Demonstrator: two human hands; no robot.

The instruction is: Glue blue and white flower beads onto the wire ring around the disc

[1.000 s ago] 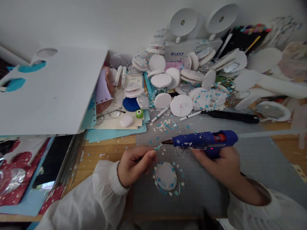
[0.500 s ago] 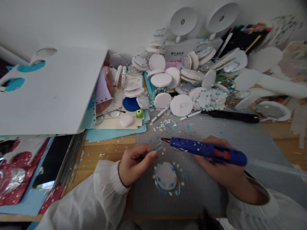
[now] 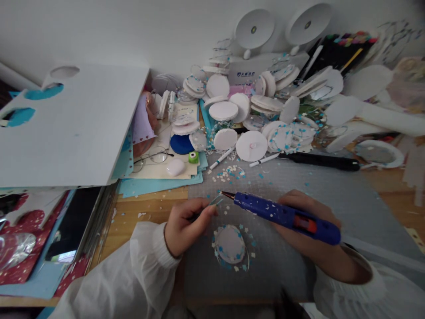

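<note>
My right hand (image 3: 307, 221) is closed around a blue hot glue gun (image 3: 265, 209) with a red switch, its metal nozzle pointing left. My left hand (image 3: 191, 223) pinches a thin pale-blue two-pronged piece (image 3: 215, 200) between thumb and fingers; its exact kind is unclear. The nozzle tip is at or very near the end of one prong, where a small white speck shows. Below, between both hands, a round white disc (image 3: 229, 243) lies on the grey cutting mat (image 3: 279, 270), ringed by thin wire with small blue and white flower shapes.
Loose paper flowers (image 3: 229, 173) lie scattered on the mat. White discs (image 3: 223, 110) and decorated rings pile up behind. A black-handled tool (image 3: 322, 161), white pens (image 3: 222, 158), glasses (image 3: 157, 155) and a green punch (image 3: 193, 157) lie around. A large white board (image 3: 89, 128) stands left above a phone (image 3: 73, 226).
The glue gun has tilted, its rear end dropping, and its nozzle has shifted slightly left to the end of the pale-blue piece. My left hand has barely moved.
</note>
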